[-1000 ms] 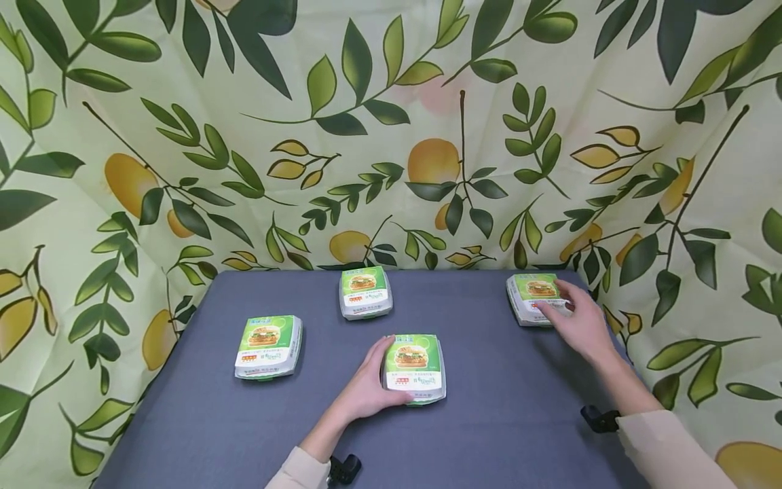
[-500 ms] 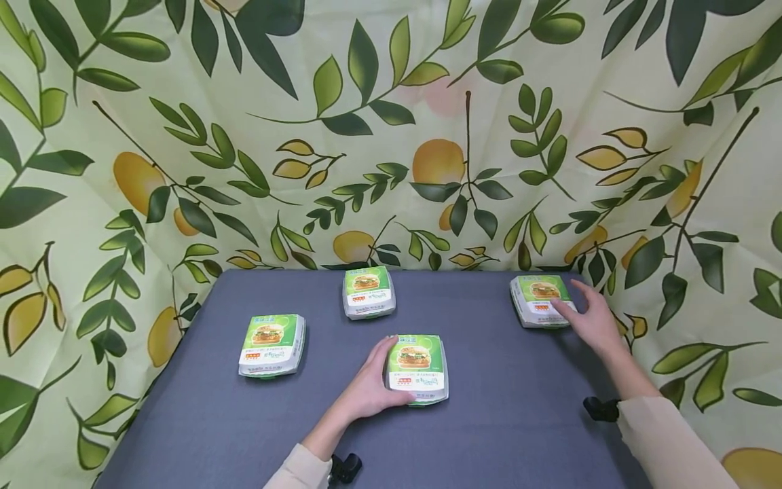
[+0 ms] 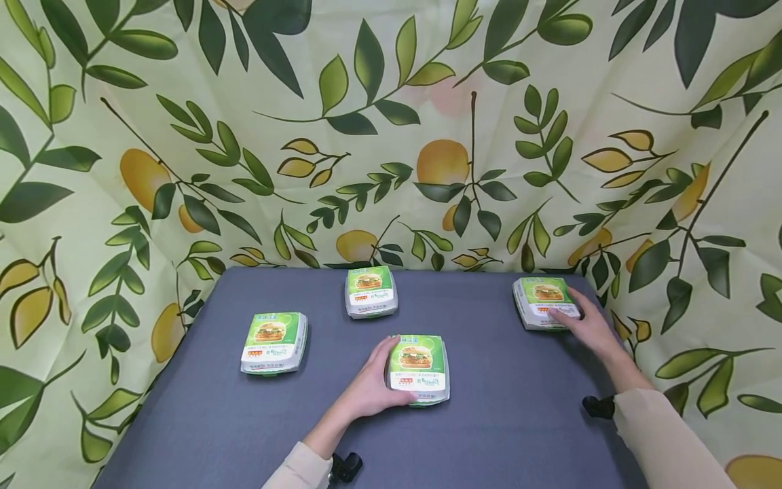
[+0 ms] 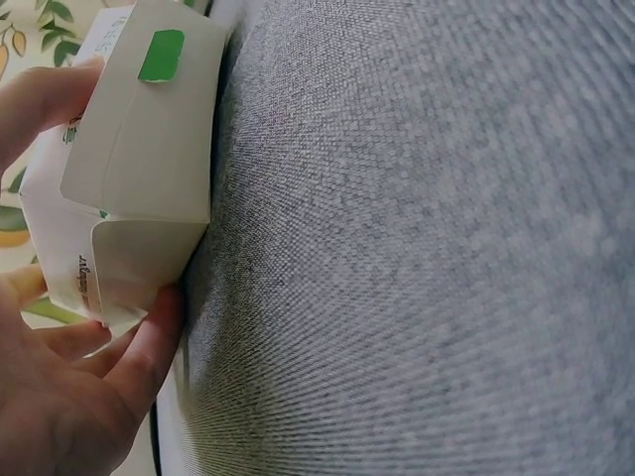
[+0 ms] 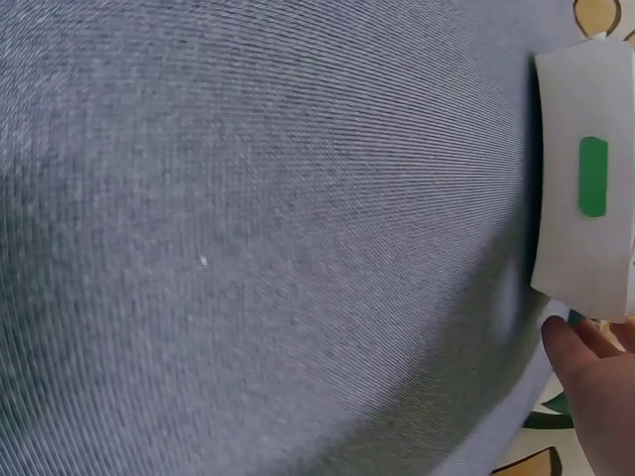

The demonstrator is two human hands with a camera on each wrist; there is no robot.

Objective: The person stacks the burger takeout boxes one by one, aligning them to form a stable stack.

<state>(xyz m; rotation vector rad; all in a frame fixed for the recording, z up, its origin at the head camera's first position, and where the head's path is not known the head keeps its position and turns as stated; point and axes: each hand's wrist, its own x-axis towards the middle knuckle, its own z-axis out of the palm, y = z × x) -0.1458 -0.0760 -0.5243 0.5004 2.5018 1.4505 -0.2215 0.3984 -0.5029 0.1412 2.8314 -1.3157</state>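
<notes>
My left hand (image 3: 370, 387) grips the near burger box (image 3: 418, 367) by its left side, with the thumb at the front edge and the fingers along the far side. In the left wrist view this white carton (image 4: 149, 119) with a green tab rests on the cloth, the fingertips under its edge. At the far right, my right hand (image 3: 594, 331) spans the right side of another burger box (image 3: 544, 299). Its thumb lies over the front of the lid and its fingers are at the right side. The right wrist view shows fingertips (image 5: 571, 347) against the end of that box (image 5: 571, 248).
Two more green-and-white burger boxes lie on the dark blue-grey table (image 3: 244, 435): a left box (image 3: 275, 343) and a back box (image 3: 370, 292). A leaf-and-fruit patterned curtain (image 3: 379, 136) rises behind the table and along both sides.
My right hand first eases slightly off the right-hand box, then comes back against it. My left hand keeps its hold on the near box. The boxes stay in place; the head view shifts slightly.
</notes>
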